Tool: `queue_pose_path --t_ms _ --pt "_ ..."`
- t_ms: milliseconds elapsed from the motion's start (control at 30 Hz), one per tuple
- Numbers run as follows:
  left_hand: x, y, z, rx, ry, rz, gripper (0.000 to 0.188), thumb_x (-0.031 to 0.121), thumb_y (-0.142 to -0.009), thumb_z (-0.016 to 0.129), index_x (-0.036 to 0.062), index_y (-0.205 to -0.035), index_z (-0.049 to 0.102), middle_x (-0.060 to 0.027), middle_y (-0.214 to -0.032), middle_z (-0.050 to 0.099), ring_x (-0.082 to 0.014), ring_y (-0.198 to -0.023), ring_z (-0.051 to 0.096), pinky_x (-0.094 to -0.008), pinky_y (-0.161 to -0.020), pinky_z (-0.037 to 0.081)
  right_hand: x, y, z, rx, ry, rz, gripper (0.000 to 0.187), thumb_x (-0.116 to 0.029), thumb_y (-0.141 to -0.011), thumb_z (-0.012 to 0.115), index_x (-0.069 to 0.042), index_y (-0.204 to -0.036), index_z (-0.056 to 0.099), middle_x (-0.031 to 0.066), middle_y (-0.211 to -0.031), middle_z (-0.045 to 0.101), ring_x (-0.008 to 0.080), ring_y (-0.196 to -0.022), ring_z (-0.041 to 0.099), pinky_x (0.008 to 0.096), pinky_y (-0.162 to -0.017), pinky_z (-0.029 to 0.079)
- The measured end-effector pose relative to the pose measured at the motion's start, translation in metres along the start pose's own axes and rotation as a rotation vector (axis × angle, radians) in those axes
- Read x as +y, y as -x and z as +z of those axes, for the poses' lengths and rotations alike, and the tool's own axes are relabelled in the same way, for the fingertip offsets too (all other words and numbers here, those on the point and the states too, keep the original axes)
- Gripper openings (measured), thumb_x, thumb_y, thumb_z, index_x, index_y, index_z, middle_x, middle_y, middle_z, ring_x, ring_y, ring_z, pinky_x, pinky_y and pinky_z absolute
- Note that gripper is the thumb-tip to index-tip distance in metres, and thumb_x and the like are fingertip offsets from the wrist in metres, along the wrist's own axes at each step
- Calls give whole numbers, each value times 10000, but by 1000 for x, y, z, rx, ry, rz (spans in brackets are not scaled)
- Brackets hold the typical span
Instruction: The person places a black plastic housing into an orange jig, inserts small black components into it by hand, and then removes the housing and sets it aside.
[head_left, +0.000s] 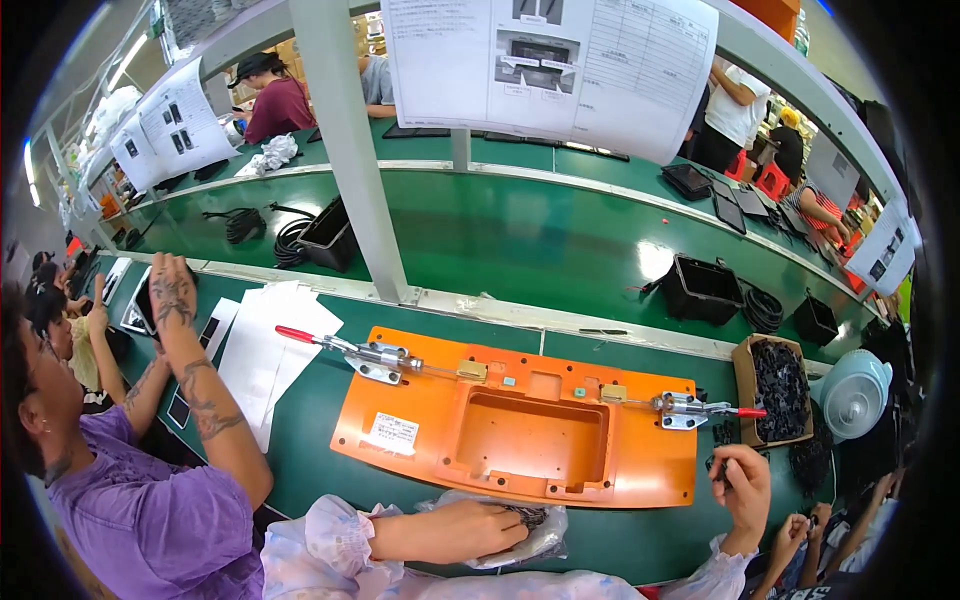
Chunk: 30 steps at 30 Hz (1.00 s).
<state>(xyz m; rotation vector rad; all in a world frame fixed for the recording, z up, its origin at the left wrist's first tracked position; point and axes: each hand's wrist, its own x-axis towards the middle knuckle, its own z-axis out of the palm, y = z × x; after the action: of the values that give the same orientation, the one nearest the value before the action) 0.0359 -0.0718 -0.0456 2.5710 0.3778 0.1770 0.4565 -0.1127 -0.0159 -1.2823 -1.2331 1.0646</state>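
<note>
On the green workbench [310,412], an orange fixture [650,450] with 2 red-handled clamps [388,362] is lying before us. At the near edge, our left hand [478,530] is resting over a clear plastic bag [550,535] of dark parts [533,515]; we cannot tell whether its fingers are gripping any. Just right of the fixture, our right hand [745,482] is pinching a small black part [719,470] narrowly. Beyond it, a cardboard box [747,405] is holding black pieces [780,380].
</note>
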Motion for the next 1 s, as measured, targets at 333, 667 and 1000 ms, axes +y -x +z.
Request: queue_pose_path --t_ms 333,667,1000 --pt "-2 -4 7 80 -82 28 163 90 -858 595 5 -996 582 -114 -947 627 -270 -892 668 -364 -663 581 -41 -81 126 -332 -344 234 231 -115 -1041 537 17 -1197 645 64 -985 669 75 -712 557 180 -551 400" --pt "5 5 -13 -60 -66 16 156 118 -876 573 35 -1005 543 -74 -947 575 -249 -924 651 -356 -717 574 -38 -82 122 -193 -368 133 211 -62 -994 601 29 -1176 657 75 -1045 708 84 -809 611 193 -607 434" --pt "-41 2 -97 770 -524 -388 173 72 -821 751 19 -979 704 -83 -971 653 -255 -867 616 -361 -707 524 -27 -89 111 -289 -411 146 270 -158 -1032 573 51 -1174 668 91 -1011 703 81 -776 593 197 -604 437"
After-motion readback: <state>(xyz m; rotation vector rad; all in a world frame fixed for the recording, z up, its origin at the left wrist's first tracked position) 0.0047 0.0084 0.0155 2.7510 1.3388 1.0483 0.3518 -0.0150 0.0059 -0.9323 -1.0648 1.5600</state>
